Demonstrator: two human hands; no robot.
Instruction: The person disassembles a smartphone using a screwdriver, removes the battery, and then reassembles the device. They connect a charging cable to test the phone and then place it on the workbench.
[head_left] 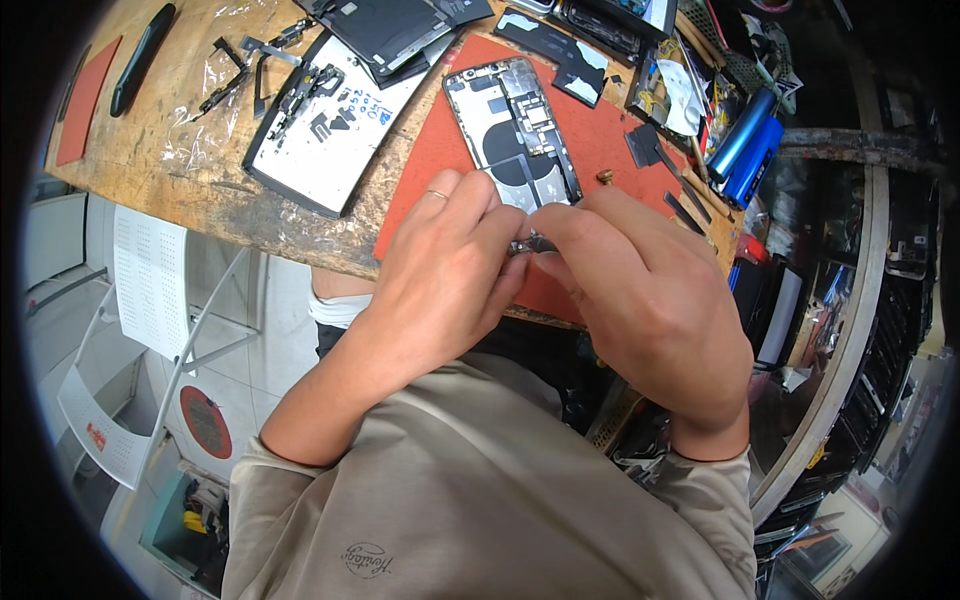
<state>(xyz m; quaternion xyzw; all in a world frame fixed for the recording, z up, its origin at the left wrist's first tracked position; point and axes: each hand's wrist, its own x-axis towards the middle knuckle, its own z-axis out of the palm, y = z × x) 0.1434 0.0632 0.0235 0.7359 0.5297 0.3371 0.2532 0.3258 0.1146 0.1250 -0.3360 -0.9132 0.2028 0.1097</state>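
Far left, at 10 o'clock on the wooden worktop [150, 150], lies a long black tool [140, 58] next to a thin red pad [88, 98]. Right of that, a clear bag w/ small black parts [232, 72], then a white phone back panel [325, 125] w/ black bits on it, and a dark screen [385, 28] above it at 12.

Middle: the left hand [440, 270] w/ a ring is bent in, fingers pinched on a tiny shiny metal part [530, 243]. The right hand [640, 290] meets it there, fingertips closed on the same part. Both hands are together, touching. Can't tell which hand grips harder.

The open phone frame [515, 125] lies just past the fingertips, at 12 from the hands, on the red mat [600, 140]. Its long side runs from 11 down to 5. Both hands are abt equally near it. A small brass screw [605, 177] sits by the right hand's knuckles.

Far right, at 2: blue tubes [748, 140] and messy tools, well apart.
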